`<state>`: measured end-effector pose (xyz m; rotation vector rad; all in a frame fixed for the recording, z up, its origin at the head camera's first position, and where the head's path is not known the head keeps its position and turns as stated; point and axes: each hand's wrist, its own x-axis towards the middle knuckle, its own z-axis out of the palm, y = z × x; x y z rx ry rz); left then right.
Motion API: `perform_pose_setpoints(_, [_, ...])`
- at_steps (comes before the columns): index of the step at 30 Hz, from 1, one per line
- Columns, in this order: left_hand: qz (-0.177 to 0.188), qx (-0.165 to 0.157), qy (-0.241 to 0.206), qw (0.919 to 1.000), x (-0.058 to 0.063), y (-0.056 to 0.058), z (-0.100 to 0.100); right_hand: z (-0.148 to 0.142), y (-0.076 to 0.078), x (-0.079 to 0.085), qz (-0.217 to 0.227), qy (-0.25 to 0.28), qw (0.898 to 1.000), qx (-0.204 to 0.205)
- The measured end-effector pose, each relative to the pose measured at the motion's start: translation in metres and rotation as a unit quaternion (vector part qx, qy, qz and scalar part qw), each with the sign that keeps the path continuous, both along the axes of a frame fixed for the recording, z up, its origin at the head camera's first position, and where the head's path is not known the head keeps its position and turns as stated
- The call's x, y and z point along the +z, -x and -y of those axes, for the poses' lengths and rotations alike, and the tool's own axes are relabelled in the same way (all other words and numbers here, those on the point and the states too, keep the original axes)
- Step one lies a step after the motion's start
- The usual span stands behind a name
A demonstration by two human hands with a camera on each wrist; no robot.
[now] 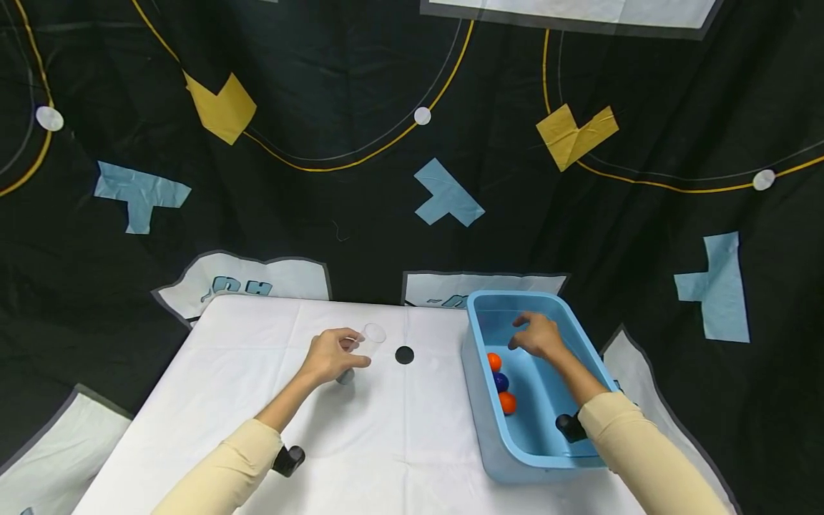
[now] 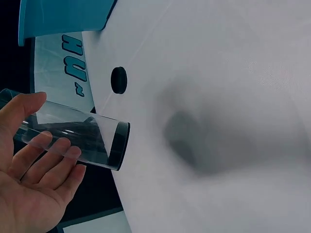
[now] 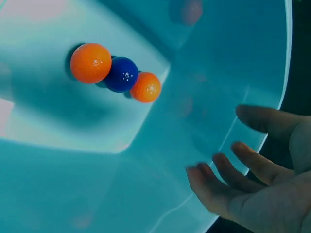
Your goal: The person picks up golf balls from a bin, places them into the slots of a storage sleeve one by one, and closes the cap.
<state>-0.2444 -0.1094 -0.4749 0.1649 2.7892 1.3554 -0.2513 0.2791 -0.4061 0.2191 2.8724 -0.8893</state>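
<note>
My left hand [image 1: 333, 355] holds a clear cylinder [image 2: 73, 131], its thumb on one side and its fingertips on the other. The cylinder has a dark base and is tilted above the white table [image 1: 360, 443]; its shadow lies on the cloth. Inside the walls of a blue bin [image 1: 479, 400], my right hand [image 1: 541, 335] hovers with bent, parted fingers and nothing between them. Two orange balls [image 3: 91, 63] and a dark blue ball [image 3: 121, 74] lie in a row on the bin's floor, apart from the right hand.
A black disc [image 1: 404, 355] lies on the table between the left hand and the bin. Behind the table hangs a black cloth [image 1: 360, 229] with blue and yellow tape pieces. The bin stands at the table's right side.
</note>
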Motion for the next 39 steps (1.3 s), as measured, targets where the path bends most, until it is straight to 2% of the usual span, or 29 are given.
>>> perform_pose_setpoints(5, [-0.003, -0.003, -0.009, 0.9999, 0.001, 0.000, 0.000, -0.010, 0.015, -0.012, 0.081, 0.036, 0.996, -0.033])
perform_pose_setpoints(9, [-0.009, -0.007, -0.011, 0.9999, 0.001, -0.001, -0.001, -0.019, 0.025, -0.025, 0.147, 0.081, 0.983, -0.066])
perform_pose_setpoints(13, [-0.014, -0.008, -0.006, 0.9998, 0.001, -0.001, -0.001, -0.027, 0.030, -0.037, 0.221, 0.123, 0.963, -0.093])
perform_pose_setpoints(17, [-0.015, -0.005, -0.003, 0.9999, 0.000, -0.001, 0.000, -0.031, 0.029, -0.050, 0.284, 0.164, 0.938, -0.113])
perform_pose_setpoints(21, [-0.020, -0.005, -0.001, 0.9998, 0.000, 0.000, -0.001, -0.034, 0.023, -0.062, 0.312, 0.177, 0.924, -0.132])
perform_pose_setpoints(29, [-0.022, -0.006, 0.002, 0.9997, 0.001, 0.000, -0.002, -0.035, 0.007, -0.078, 0.330, 0.191, 0.914, -0.141])
perform_pose_setpoints(33, [-0.022, -0.006, 0.002, 0.9997, 0.000, 0.000, -0.002, -0.034, 0.006, -0.086, 0.331, 0.202, 0.910, -0.149])
perform_pose_setpoints(39, [-0.023, -0.004, 0.002, 0.9997, 0.000, 0.000, -0.002, -0.032, 0.007, -0.094, 0.360, 0.214, 0.895, -0.150])
